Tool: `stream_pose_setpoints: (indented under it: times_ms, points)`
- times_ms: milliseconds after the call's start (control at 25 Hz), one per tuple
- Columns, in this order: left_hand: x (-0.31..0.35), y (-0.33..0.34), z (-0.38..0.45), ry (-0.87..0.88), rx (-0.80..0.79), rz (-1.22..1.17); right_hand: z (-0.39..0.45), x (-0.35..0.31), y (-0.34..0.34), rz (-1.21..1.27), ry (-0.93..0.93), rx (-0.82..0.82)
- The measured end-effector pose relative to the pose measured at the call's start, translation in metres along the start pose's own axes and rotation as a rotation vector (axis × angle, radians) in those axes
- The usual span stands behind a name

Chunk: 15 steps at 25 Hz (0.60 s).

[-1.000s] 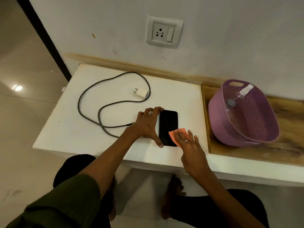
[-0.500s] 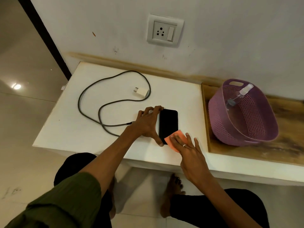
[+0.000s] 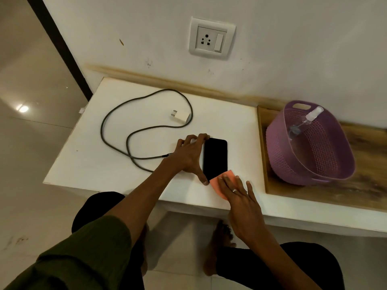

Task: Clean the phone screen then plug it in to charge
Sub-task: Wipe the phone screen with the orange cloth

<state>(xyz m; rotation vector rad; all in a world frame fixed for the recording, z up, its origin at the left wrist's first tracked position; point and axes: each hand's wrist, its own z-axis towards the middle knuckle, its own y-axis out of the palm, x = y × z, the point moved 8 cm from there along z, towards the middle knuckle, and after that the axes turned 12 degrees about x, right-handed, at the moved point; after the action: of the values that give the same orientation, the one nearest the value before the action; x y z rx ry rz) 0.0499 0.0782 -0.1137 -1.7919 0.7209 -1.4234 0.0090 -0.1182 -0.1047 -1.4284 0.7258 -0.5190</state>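
Wiping in progress: left hand point(image 3: 189, 156) grips phone point(image 3: 215, 158) by its edges; right hand point(image 3: 240, 198), fingers flat, presses orange cloth point(image 3: 219, 183) at lower edge. Charger point(image 3: 181, 116) unplugged; wall socket point(image 3: 211, 38) unused.

We see a warm, soft light in the room, not very bright. A round bright spot shines on the floor tiles point(image 3: 23, 109) at the left, so a lamp hangs somewhere above. The left hand point(image 3: 189, 155) drops a faint shadow on the white table point(image 3: 88, 162). The phone point(image 3: 215, 158) screen looks flat black, with no glare. Straight lines bend near the edges, like the dark strip point(image 3: 58, 47) by the wall. The sleeve point(image 3: 83, 256) at the bottom looks blurry.
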Motion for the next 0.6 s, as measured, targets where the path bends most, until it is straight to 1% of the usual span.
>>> stream_pose_setpoints:
  times_ms: [120,320,600]
  points:
    - [0.001,0.000,0.000,-0.010,-0.004,-0.006,0.014,0.003,0.007,0.040,0.044,-0.007]
    - [-0.002,0.004,0.004,-0.010,-0.014,0.010,0.052,0.014,0.006,0.155,0.145,0.036]
    - [-0.008,0.009,0.007,-0.016,0.006,-0.017,0.114,0.025,-0.003,0.128,0.158,0.085]
